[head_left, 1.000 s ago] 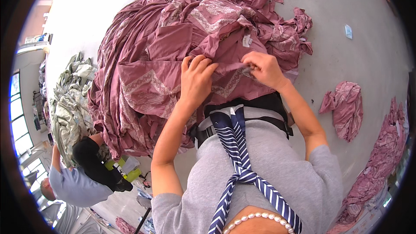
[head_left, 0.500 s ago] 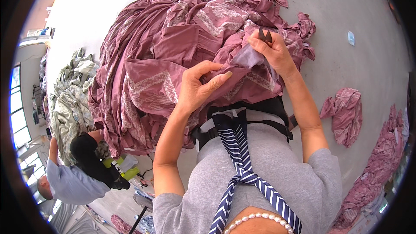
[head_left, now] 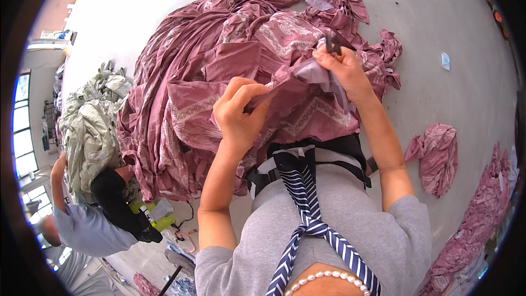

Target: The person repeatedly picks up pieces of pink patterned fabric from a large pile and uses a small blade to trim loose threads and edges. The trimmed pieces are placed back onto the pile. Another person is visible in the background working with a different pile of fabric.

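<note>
A large heap of dusty-pink fabric (head_left: 230, 60) with pale lace-like pattern bands lies in front of me. My left hand (head_left: 238, 112) is closed, pinching an edge of this cloth between thumb and fingers. My right hand (head_left: 345, 74) is closed around dark thread snips (head_left: 333, 46), whose blades point away from me. Its thumb and finger also grip the cloth edge, so a stretch of fabric runs between both hands. A pale lilac piece of cloth (head_left: 315, 73) hangs just below the right hand's fingers. The snips' handles are hidden in the palm.
At the left, another person (head_left: 93, 230) sits by a pile of pale green fabric (head_left: 90, 126). A small pink bundle (head_left: 438, 159) lies on the grey floor at right, with a longer pink pile (head_left: 471, 225) beyond. A light blue packet (head_left: 445, 61) lies farther off.
My left hand has moved slightly left and turned, its fingers curling more over the cloth edge. The snips have tilted in my right hand, and the cloth between the hands is lifted.
</note>
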The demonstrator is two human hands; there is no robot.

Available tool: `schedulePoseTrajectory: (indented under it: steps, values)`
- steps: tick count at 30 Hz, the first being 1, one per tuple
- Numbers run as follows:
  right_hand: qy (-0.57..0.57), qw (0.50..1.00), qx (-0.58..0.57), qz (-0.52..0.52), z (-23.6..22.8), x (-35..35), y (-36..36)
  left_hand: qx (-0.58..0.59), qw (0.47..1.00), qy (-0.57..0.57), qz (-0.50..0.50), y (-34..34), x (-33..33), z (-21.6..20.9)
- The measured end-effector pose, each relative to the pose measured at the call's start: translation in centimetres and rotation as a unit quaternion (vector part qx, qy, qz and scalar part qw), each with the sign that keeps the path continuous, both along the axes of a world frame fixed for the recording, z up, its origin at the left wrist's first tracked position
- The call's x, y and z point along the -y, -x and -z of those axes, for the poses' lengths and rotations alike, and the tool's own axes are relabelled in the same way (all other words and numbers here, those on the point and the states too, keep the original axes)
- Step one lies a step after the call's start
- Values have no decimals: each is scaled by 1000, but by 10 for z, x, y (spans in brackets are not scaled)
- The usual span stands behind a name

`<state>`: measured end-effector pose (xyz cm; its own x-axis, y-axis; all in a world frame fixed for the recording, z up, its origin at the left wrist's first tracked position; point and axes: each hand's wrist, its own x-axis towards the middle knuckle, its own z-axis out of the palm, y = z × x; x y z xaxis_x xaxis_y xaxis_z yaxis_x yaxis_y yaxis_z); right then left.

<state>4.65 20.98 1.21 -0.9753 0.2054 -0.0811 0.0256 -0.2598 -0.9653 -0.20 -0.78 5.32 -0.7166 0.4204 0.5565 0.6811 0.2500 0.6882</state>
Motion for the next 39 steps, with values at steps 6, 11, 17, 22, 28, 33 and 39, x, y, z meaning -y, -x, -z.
schedulePoseTrajectory:
  steps: [6, 11, 17, 22, 28, 33, 39]
  values:
    - [-184, 982, 19, -50, 2, 0, -7, -22, 999, -13, 28, -3, 2, 11]
    - [-467, 875, -107, 69, -34, 7, -16, -23, 999, -26, 16, -2, 3, 13]
    - [-459, 874, -142, 73, -49, 17, -28, 155, 985, -70, 1, -11, 4, 13]
    - [-434, 885, -161, 60, -54, 26, -29, 199, 974, -109, 5, -11, 4, 17]
    - [-426, 896, -119, 29, -49, 36, -23, 149, 986, -75, 10, -13, 6, 14]
    - [-458, 876, -150, 26, -47, 40, -20, 107, 992, -63, 23, -12, 6, 10]
    - [-569, 796, -201, 49, -53, 36, -19, 36, 998, -53, 29, -8, 6, 9]
